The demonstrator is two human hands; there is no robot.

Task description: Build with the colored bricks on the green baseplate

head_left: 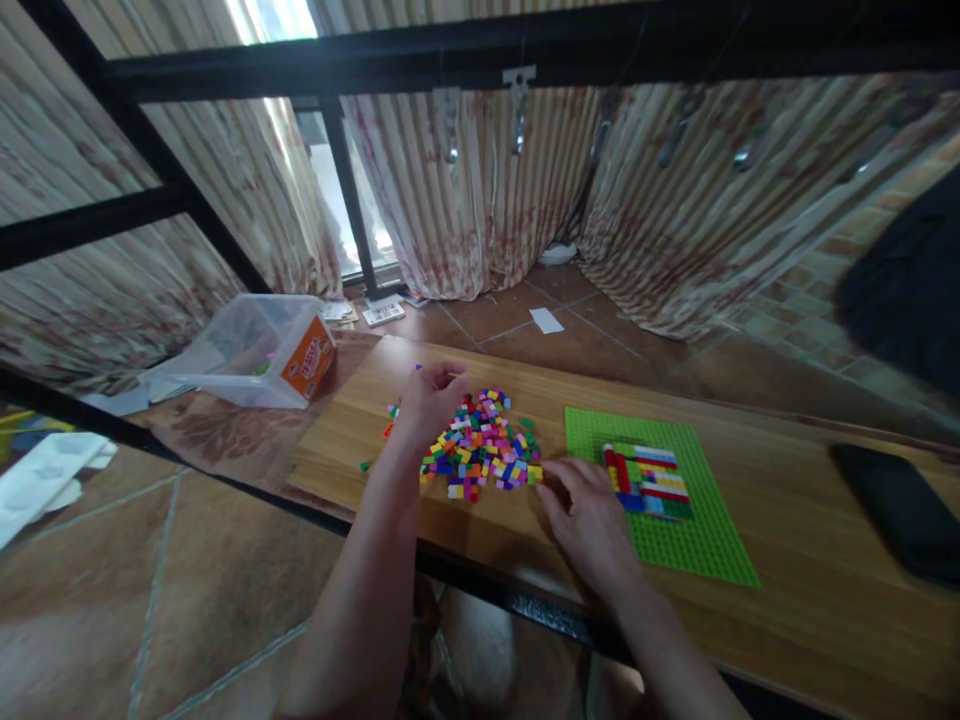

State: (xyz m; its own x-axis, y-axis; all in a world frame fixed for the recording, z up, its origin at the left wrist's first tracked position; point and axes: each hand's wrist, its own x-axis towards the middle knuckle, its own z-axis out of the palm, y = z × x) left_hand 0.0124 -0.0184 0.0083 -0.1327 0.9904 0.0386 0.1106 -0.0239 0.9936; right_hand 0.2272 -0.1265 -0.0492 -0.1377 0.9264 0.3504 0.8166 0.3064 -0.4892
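Observation:
A loose pile of small toy building bricks (487, 440) in many colours lies on the wooden tabletop. My left hand (431, 400) hovers over the pile's upper left part, fingers curled and thumb close to the fingertips; whatever they may pinch is too small to make out. At the right edge of the pile rests my right hand (589, 505), its thumb and index finger apart beside some yellow bricks. Right of that hand lies a green studded baseplate (720, 530). It carries a block of striped rows of bricks (652, 482), partly behind my right hand.
A clear plastic tub (247, 345) with an orange label stands left of the wooden board (337, 440). A black phone (896, 505) lies at the right. Dark metal bars (375, 75) cross above, in front of curtains (480, 200). White paper (546, 320) lies on the tiled floor.

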